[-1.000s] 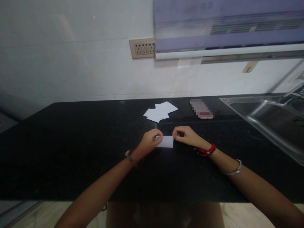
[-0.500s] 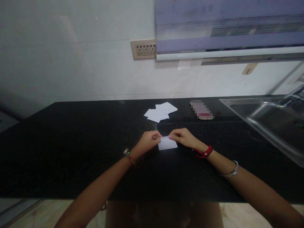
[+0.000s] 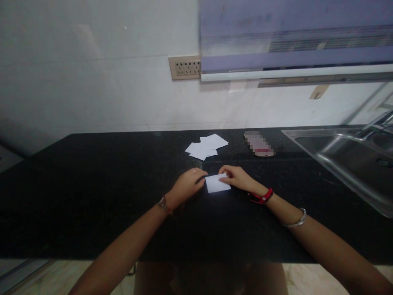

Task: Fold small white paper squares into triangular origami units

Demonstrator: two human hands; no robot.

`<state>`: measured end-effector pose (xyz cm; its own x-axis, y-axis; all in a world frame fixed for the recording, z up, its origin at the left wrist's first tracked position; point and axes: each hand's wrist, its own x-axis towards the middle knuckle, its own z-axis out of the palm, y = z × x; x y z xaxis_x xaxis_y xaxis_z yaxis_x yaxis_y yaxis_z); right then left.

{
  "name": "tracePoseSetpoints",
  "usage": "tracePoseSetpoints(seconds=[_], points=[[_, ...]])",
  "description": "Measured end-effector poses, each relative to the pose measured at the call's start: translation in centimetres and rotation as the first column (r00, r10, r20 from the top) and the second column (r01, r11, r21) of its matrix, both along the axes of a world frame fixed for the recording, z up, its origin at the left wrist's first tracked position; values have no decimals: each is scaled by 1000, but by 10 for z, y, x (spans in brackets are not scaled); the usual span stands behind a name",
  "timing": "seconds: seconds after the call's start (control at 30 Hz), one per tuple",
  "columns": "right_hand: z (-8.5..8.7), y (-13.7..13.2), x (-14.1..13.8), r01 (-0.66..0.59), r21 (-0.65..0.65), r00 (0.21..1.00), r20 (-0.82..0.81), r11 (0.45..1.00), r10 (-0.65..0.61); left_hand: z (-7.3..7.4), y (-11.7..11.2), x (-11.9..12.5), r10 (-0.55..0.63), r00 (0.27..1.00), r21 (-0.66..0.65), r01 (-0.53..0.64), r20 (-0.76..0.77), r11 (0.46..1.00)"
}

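Note:
A small white paper (image 3: 217,184) lies on the black countertop (image 3: 92,184) between my two hands. My left hand (image 3: 186,185) rests at the paper's left edge, fingers curled and touching it; a ring and a wrist strap show. My right hand (image 3: 236,178) lies on the paper's upper right corner, fingers bent and pressing it down. A red band and a silver bracelet are on that arm.
A loose pile of several white papers (image 3: 206,146) lies farther back. To its right is a pixelated phone-like object (image 3: 258,144). A steel sink (image 3: 346,157) fills the right side. A wall socket strip (image 3: 184,67) and a hood (image 3: 294,41) hang above.
Both hands had pinched the paper's top edge and lifted it slightly; now the paper lies flatter and turned a little, with both hands lowered onto it.

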<state>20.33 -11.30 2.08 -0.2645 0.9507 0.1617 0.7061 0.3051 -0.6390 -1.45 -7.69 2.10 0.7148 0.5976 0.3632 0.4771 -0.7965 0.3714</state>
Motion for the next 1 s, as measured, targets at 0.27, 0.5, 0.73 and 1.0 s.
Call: tracePoseSetpoints(seconds=[0.27,0.5,0.73,1.0], points=[[-9,-1,-11,226,102,974,5,969,-228,-7,-9,11,-181,965,25,189,-188,982],[-7,-6,-15,210,166,977,-7,964,-211,-10,-9,7,-137,975,30,145,-177,989],[-4,-8,-16,29,239,995,89,971,-51,-13,-9,7,-110,975,25,117,-195,993],[-15,1,-5,212,-20,968,-130,977,-213,-19,-3,9,-92,985,19,96,-143,995]])
